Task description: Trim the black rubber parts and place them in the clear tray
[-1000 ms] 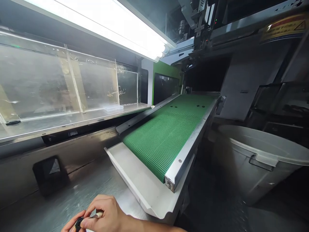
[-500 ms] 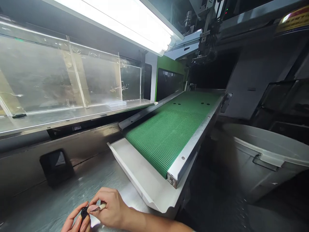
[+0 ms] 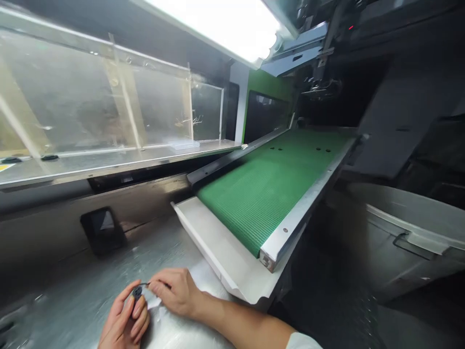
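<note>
My left hand pinches a small round black part between thumb and fingertips, low in the view over the metal table. Just to its right is my right hand, fingers closed. A thin dark sliver bridges the black part and my right fingertips; whether it is a blade or a strip of the part I cannot tell. The small pale-handled knife visible in my right hand half a second ago is now mostly hidden by the fingers. Both hands are above the shiny metal tabletop.
A green conveyor belt carries several small dark pieces at its far end; a white chute borders its near end. On the left ledge lie dark discs. A black rectangular object leans below. A large grey bin stands right.
The view has shifted, so the surroundings sit differently. My right hand has turned and drawn slightly away from the black part; the knife's pale handle no longer shows. My left hand keeps the part.
</note>
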Demonstrator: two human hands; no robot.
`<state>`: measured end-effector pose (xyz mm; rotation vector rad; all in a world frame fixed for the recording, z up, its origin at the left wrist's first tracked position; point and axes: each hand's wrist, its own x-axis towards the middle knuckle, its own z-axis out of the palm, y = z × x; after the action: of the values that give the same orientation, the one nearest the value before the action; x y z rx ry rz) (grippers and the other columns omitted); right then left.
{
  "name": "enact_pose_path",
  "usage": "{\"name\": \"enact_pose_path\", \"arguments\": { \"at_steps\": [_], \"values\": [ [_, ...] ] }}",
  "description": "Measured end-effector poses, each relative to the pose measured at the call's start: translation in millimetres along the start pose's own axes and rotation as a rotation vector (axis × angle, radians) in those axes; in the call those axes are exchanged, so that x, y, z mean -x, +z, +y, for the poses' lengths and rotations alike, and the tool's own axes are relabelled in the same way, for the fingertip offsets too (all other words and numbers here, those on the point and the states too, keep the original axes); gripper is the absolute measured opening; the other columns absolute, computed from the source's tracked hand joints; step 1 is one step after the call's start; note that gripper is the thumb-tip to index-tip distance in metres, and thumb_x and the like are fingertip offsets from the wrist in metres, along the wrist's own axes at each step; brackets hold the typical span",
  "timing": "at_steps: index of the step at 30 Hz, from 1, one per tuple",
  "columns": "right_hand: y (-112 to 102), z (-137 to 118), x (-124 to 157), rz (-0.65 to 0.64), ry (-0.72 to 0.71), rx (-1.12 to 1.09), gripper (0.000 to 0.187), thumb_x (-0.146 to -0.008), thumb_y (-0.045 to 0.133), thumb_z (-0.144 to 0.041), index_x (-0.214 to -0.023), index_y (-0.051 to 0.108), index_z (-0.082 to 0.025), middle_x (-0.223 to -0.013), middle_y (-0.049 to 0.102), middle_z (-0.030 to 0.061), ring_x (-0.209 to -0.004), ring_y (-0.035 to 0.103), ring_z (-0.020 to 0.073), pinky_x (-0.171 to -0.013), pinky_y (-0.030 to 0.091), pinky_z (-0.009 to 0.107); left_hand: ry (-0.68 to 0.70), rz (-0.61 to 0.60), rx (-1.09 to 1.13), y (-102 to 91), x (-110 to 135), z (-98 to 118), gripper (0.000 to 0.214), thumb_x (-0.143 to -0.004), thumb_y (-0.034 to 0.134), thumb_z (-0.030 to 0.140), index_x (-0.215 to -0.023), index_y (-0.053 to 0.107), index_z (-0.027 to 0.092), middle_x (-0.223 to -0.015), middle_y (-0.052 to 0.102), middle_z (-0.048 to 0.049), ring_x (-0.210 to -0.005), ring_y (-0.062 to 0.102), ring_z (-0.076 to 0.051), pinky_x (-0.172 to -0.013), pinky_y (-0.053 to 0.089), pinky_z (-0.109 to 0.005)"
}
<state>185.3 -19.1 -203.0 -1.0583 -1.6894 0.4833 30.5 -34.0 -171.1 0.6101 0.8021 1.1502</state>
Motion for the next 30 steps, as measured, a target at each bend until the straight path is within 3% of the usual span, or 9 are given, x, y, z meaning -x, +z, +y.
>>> {"name": "enact_pose_path", "arguments": {
  "at_steps": [3, 8, 16, 30],
  "values": [
    [0, -4, 3, -0.058, -0.004, 0.115, 0.047, -0.114, 0.036, -0.045, -0.102, 0.074, -0.019, -0.101, 0.074, 0.0052, -0.095, 0.067, 0.0151, -0.086, 0.046, 0.024, 0.063, -0.026, 0.04, 3.9, 1, -3, 0.059, -0.068, 0.095, 0.041, -0.116, 0.066, 0.021, -0.065, 0.04, 0.0086, -0.046, 0.033, -0.003, -0.043, 0.026, -0.014],
    [0, -6, 1, -0.029, -0.082, 0.259, 0.044, -0.114, 0.042, -0.045, -0.093, 0.069, -0.018, -0.085, 0.067, 0.0037, -0.081, 0.06, 0.0141, -0.078, 0.038, 0.026, 0.111, -0.109, 0.034, 1.2, -6, -4, 0.054, -0.078, 0.088, 0.045, -0.118, 0.059, 0.021, -0.066, 0.045, 0.0082, -0.045, 0.03, -0.003, -0.044, 0.018, -0.016],
    [-1, -11, -1, 0.002, -0.177, 0.251, 0.04, -0.113, 0.046, -0.045, -0.091, 0.065, -0.017, -0.079, 0.061, 0.0022, -0.073, 0.053, 0.0145, -0.074, 0.033, 0.03, 0.18, -0.127, -0.028, -2.7, -5, -1, 0.054, -0.085, 0.082, 0.048, -0.121, 0.057, 0.018, -0.065, 0.042, 0.0079, -0.046, 0.026, -0.003, -0.047, 0.012, -0.019],
    [0, -13, 0, -0.013, -0.162, 0.237, 0.037, -0.113, 0.048, -0.041, -0.088, 0.063, -0.018, -0.078, 0.061, 0.0014, -0.072, 0.053, 0.0139, -0.074, 0.034, 0.03, 0.198, -0.104, -0.009, -4.2, -5, 1, 0.052, -0.086, 0.08, 0.045, -0.121, 0.056, 0.017, -0.066, 0.043, 0.0071, -0.046, 0.026, -0.003, -0.048, 0.011, -0.022]
  ]
}}
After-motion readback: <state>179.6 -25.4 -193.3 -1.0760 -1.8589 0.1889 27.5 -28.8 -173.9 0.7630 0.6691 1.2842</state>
